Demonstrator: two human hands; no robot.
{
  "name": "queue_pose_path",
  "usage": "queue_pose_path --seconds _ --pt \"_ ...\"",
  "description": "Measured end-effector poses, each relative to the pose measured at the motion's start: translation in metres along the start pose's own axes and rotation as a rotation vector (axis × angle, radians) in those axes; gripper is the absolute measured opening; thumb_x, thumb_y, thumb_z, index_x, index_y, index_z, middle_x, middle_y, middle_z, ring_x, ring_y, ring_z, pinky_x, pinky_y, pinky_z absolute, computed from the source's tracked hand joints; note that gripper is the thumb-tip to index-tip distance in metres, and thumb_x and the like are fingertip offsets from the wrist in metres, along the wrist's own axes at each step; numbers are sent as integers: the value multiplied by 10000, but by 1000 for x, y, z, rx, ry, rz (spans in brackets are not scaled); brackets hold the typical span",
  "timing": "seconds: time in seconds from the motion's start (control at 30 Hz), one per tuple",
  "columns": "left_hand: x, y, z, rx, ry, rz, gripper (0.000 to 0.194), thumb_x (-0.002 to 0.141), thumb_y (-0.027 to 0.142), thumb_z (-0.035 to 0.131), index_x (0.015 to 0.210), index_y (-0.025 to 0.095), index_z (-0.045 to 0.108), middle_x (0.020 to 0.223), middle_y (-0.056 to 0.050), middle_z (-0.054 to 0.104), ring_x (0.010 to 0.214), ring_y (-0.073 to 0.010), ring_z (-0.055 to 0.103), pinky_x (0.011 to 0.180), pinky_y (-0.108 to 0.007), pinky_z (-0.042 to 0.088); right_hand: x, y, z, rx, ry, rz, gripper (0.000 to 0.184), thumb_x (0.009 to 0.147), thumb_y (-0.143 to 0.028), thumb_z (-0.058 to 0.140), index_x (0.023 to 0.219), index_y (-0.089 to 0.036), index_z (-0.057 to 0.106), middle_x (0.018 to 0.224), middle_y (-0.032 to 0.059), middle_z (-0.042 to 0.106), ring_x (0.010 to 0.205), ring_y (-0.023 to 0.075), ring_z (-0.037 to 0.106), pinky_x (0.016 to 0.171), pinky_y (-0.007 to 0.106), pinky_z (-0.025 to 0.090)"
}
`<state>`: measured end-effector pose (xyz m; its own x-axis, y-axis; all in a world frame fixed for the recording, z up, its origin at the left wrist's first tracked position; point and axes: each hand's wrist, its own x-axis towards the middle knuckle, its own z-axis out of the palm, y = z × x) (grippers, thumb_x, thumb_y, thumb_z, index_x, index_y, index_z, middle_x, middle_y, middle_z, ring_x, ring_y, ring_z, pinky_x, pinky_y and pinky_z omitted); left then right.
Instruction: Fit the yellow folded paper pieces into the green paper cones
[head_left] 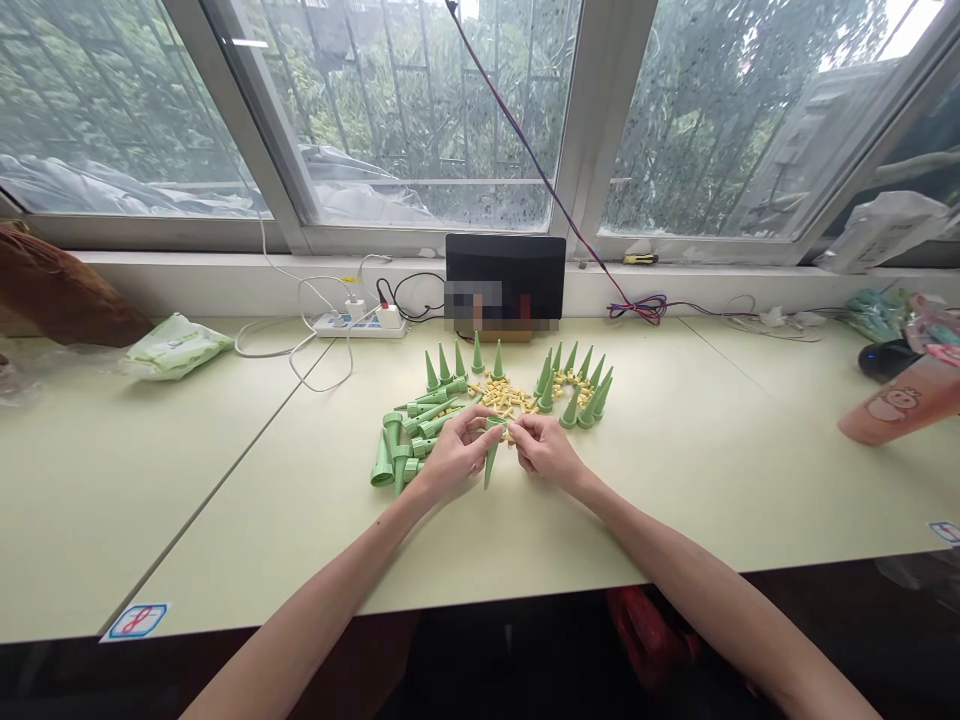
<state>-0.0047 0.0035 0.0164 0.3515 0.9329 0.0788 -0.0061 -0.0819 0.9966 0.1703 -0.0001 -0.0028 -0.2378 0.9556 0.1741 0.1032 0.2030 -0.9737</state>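
at the centre of the frame we see our left hand (454, 450) with thumb and fingers closed around the wide end of a green cone (490, 466), which points downward, tip clear of the palm. just to its right, our right hand (551, 448) has thumb and forefinger pinched together on a small yellow piece (508, 437), held close beside the cone's wide end; we cannot tell whether the two touch. its other fingers are curled in.

beyond our hands, in the middle of the frame, loose yellow pegs (511, 400) lie scattered on the pale table (720, 450). we see standing green cones (570, 410) with their tips up, some behind the pegs and more in a curve right of centre, with further yellow bits among them. left of centre, lying green cones (382, 460) are heaped together beside our left hand, a few partly hidden by it.

at upper centre we find a black screen (504, 265) near the windowsill, and to its left a power strip (360, 323) with white cables. a green packet (178, 348) lies at middle left, and a pinkish cup (896, 402) leans at the right edge.
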Motion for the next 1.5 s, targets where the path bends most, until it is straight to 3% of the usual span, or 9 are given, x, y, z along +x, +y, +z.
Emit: queue_pose_path --seconds 0.17,0.3,0.5,0.67,0.9,1.17,1.33,1.5 --pt "1 -2 0 3 24 -14 429 791 512 729 1033 186 589 644 69 468 401 -52 414 347 -190 342 1 3 1 -22 1 9 394 942 -493 497 665 -212 504 373 -66 432 311 103 372 400 245 311" --pt "3 -2 0 -45 87 -40 395 787 507 736 968 184 598 608 61 524 377 -51 397 344 -192 335 1 3 5 -230 100 -140 395 974 -470 463 684 -207 506 514 -28 488 451 121 441 480 258 346" --pt "6 0 -2 -173 136 -93 389 765 520 753 865 188 577 417 99 418 323 -57 336 349 -188 302 -1 8 6 -428 107 -275 246 988 -401 486 996 -185 604 780 31 622 571 141 499 582 282 409" --pt "7 0 -2 -181 153 -88 387 754 505 768 827 187 560 416 97 417 334 -58 343 349 -182 288 0 10 5 -529 99 -334 211 1003 -335 476 1086 -187 601 923 85 658 707 187 568 681 310 447" --pt "5 -1 -2 -136 141 -79 370 771 500 758 808 182 572 439 92 416 351 -52 338 358 -179 301 1 14 4 -644 44 -414 198 1022 -260 403 1008 -202 593 862 69 609 759 202 548 692 298 419" --pt "4 2 -2 -91 137 -119 430 725 552 771 837 180 585 566 60 525 379 -49 360 351 -193 300 -2 10 4 -574 0 -402 262 1029 -284 377 824 -210 522 761 41 555 691 183 493 665 295 389" --pt "5 -1 -5 -10 118 -109 436 742 566 747 903 179 629 608 51 527 408 -48 359 362 -188 271 -2 6 6 -477 -20 -344 293 997 -274 407 711 -219 440 668 6 498 614 159 438 609 286 352" --pt "4 1 -6 4 83 -82 406 761 538 739 936 180 660 659 19 587 474 -67 419 398 -195 247 -5 -1 7 -302 -74 -196 250 963 -280 445 729 -217 506 546 -34 460 508 138 425 536 268 348"
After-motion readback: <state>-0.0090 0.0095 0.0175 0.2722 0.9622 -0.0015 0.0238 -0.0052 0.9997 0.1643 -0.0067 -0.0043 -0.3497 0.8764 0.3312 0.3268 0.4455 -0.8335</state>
